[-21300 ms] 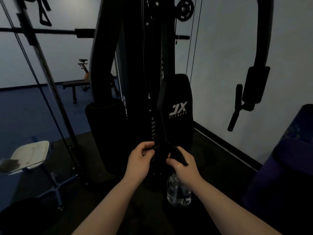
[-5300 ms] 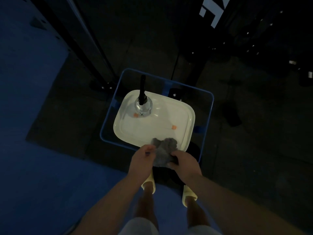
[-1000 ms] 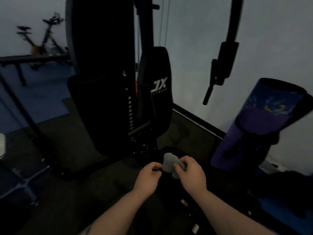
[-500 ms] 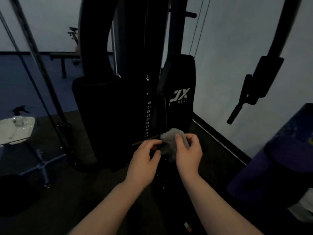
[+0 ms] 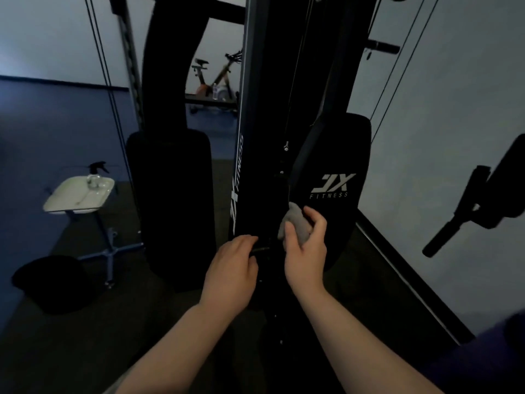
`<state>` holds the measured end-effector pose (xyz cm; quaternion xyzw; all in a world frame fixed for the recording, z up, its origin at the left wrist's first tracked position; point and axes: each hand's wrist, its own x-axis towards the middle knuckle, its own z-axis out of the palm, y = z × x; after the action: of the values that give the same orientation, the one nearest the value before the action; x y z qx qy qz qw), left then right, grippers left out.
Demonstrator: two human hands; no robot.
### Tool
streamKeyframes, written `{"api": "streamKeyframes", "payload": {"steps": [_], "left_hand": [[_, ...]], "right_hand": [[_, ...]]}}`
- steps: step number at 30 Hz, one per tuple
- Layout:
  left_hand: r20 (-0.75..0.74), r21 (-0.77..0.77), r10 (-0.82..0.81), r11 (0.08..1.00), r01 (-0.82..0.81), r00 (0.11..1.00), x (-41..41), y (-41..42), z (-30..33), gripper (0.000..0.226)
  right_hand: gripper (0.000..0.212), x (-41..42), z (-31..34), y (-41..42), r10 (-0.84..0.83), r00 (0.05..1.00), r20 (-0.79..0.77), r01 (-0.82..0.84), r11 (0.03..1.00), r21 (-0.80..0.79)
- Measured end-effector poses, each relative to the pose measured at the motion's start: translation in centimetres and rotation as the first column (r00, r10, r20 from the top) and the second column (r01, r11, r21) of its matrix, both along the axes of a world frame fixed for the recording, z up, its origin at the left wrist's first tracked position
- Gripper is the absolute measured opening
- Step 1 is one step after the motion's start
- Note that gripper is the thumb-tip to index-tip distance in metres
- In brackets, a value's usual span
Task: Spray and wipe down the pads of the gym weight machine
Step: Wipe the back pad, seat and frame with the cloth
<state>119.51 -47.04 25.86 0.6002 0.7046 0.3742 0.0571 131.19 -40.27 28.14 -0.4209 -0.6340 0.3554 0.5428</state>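
Note:
The black weight machine stands right in front of me. Its right pad (image 5: 341, 155), marked with a white JX Fitness logo, hangs upright; a second black pad (image 5: 170, 194) stands to the left. My right hand (image 5: 305, 245) holds a crumpled grey cloth (image 5: 294, 223) against the lower left edge of the logo pad. My left hand (image 5: 233, 268) is curled on a short black bar (image 5: 262, 249) of the frame just left of the cloth. The spray bottle (image 5: 96, 177) stands on a white tray (image 5: 71, 200) far to the left.
The tray sits on a blue stand (image 5: 109, 245). A black round object (image 5: 49, 282) lies on the floor beside it. A black handle (image 5: 466, 211) hangs at the right by the wall. Cables (image 5: 108, 89) run down at left. An exercise bike (image 5: 216, 78) is far behind.
Both hands have risen closer to the machine. The cloth has passed into my right hand alone and now touches the logo pad; my left hand has let go of it and grips the bar.

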Motion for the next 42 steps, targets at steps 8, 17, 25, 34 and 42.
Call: {"api": "streamKeyframes", "payload": {"steps": [8, 17, 25, 34, 42], "left_hand": [[-0.043, 0.015, 0.035, 0.999, -0.035, 0.998, -0.1, 0.0, -1.1, 0.04], [-0.042, 0.044, 0.111, 0.993, -0.11, 0.993, 0.5, 0.2, -1.2, 0.033], [-0.086, 0.016, 0.082, 0.997, -0.081, 0.993, 0.3, 0.0, -1.4, 0.038], [-0.098, 0.013, 0.134, 0.991, -0.133, 0.986, 0.8, 0.2, -1.7, 0.036], [-0.074, 0.016, 0.153, 0.988, -0.152, 0.985, 0.9, 0.4, -1.6, 0.035]], "right_hand": [[0.042, -0.3, 0.7, 1.8, 0.152, 0.988, 0.0, -0.152, 0.986, 0.063], [0.04, -0.6, 3.0, 3.7, 0.207, 0.974, -0.097, -0.204, 0.978, 0.038], [0.036, 0.1, 1.8, 3.4, 0.207, 0.975, -0.086, -0.209, 0.978, -0.019], [0.039, 0.2, 2.4, 3.1, 0.234, 0.97, -0.064, -0.231, 0.972, 0.047], [0.052, 1.2, 5.8, 5.8, 0.173, 0.858, 0.484, -0.386, 0.838, 0.386]]}}
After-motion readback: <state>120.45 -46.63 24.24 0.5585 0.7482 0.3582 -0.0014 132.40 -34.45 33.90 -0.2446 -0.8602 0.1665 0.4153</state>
